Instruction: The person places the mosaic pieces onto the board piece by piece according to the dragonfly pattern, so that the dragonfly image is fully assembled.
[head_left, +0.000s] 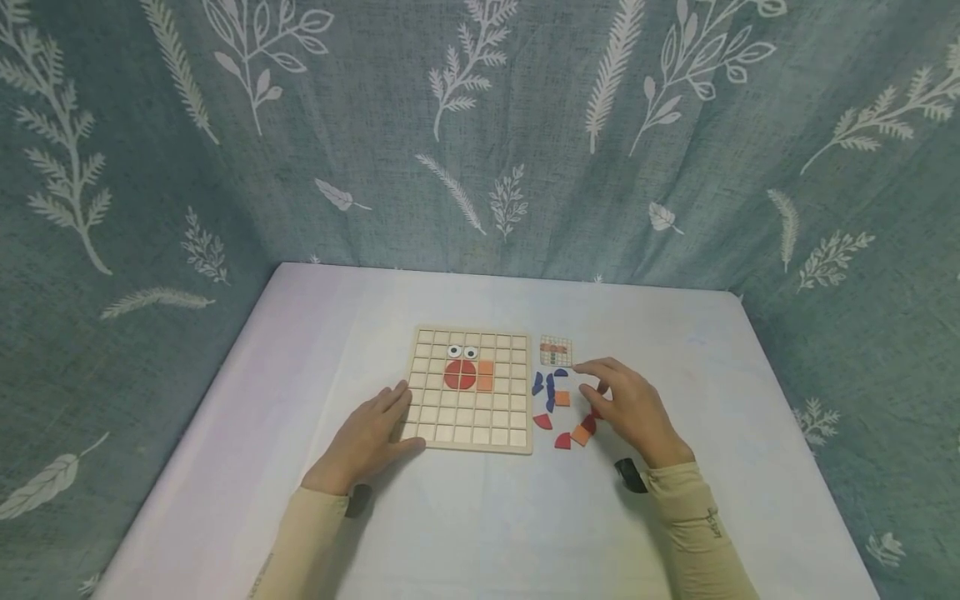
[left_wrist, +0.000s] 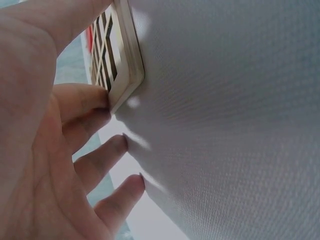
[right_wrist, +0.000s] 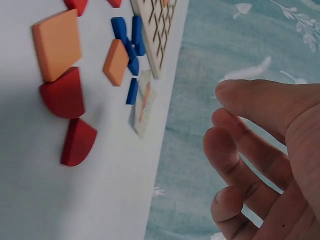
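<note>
A wooden grid board (head_left: 444,434) lies on the table. Several red quarter-circle pieces form a disc (head_left: 453,381) on it, below two round eye pieces (head_left: 454,352) and beside two orange squares (head_left: 485,383). My left hand (head_left: 367,442) touches the board's left edge and near-left corner, thumb at the front; the left wrist view shows its fingers spread. Over the loose pieces right of the board hovers my right hand (head_left: 633,408), fingers slightly bent. Nothing is between its thumb and fingers in the right wrist view, where red pieces (right_wrist: 65,95) lie apart from it.
Beside the board's right edge is a small pattern card (head_left: 556,351). Near it lie several blue pieces (head_left: 551,392), loose orange squares (head_left: 562,398) and red quarter-circles (head_left: 542,422). A white-covered table (head_left: 480,533) meets patterned curtains (head_left: 525,125) at the back and sides.
</note>
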